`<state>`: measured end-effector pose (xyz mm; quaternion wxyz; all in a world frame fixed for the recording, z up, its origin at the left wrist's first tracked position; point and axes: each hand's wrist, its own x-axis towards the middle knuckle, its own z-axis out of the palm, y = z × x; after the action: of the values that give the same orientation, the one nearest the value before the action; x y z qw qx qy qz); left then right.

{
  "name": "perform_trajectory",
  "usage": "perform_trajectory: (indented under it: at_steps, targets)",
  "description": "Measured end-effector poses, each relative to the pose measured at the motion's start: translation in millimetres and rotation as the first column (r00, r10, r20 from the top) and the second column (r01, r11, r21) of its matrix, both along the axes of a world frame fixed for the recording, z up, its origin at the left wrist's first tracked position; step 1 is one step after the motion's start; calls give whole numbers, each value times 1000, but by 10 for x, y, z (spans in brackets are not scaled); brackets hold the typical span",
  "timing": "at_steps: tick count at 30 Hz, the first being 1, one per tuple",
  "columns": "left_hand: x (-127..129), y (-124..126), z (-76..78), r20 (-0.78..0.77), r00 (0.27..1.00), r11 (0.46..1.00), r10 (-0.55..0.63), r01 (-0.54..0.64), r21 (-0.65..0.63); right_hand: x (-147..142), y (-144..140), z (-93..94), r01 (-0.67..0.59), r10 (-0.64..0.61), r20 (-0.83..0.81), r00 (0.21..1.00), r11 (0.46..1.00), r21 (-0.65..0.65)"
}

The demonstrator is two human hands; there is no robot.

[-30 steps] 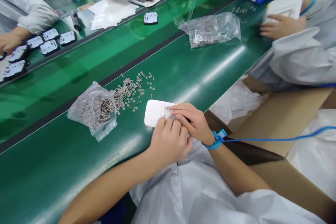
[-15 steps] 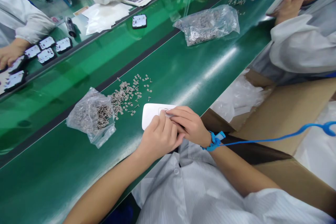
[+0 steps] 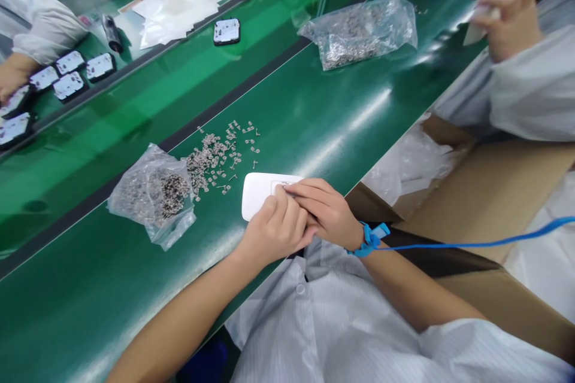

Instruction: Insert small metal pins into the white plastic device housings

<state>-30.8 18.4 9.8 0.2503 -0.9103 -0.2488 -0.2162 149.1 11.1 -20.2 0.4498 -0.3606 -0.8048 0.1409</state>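
Observation:
A white plastic cover point(image 3: 257, 190) with rounded corners and a rectangular recess lies under my two hands at the front edge of the green bench. My left hand point(image 3: 277, 224) is closed over its near side, fingertips pinched at the recess; what they pinch is hidden. My right hand point(image 3: 330, 212), with a blue wrist strap point(image 3: 371, 239), grips the cover's right end, fingers reaching to the same recess. Left of the cover, small metal clips point(image 3: 211, 158) are spilled from a clear plastic bag point(image 3: 150, 194) holding more of them.
Farther along the bench lies another bag of metal parts point(image 3: 359, 33). An open cardboard box point(image 3: 489, 191) stands at my right, beside a co-worker's hand point(image 3: 512, 15). On the green conveyor behind sits a black-and-white unit point(image 3: 227, 31). Other workers sit across it.
My hands stay at the same spot on the cover, with barely any finger movement. The camera view has shifted slightly. The co-worker on the right has raised a hand and the white piece.

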Motion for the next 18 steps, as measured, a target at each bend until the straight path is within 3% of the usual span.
perform_trajectory:
  at_steps: [10, 15, 18]
  targets:
    - [22, -12, -11, -21, 1000, 1000, 9, -9, 7, 43, 6, 50, -18, 18, 92, 996, 1000, 2]
    - [24, -34, -21, 13, 1000, 992, 1, 0, -124, 49, 37, 8, -26, 25, 87, 996, 1000, 12]
    - [30, -53, -31, 7, 1000, 991, 25, -24, -135, 54, 29, 6, -27, 26, 27, 999, 1000, 7]
